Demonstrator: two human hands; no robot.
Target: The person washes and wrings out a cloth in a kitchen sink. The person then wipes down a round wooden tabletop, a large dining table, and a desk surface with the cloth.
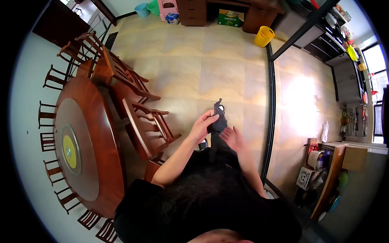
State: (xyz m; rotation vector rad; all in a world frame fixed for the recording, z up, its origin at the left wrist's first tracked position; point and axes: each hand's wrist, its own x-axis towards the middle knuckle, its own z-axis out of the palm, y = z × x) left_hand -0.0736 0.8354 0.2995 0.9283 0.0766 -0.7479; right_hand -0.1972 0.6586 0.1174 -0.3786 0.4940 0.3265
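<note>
My left hand [204, 124] is closed, thumb on top, around the edge of a dark grey, limp piece that looks like cloth [219, 122]. A narrow twisted end of it sticks up past my fingers; its exact kind cannot be made out. My right hand [234, 139] is just below and to the right of the cloth, fingers stretched and a little apart, with nothing seen in it. The cloth is in front of my dark trousers, above the tiled floor [194, 81]. Part of a shoe [203, 144] shows beside my left wrist.
At left stands a round wooden table [109, 162] with several chairs; one chair [148, 127] is close to my left arm. A dark floor track [270, 109] runs along my right. Beyond it are a yellow bin [264, 36] and a loaded shelf [328, 178].
</note>
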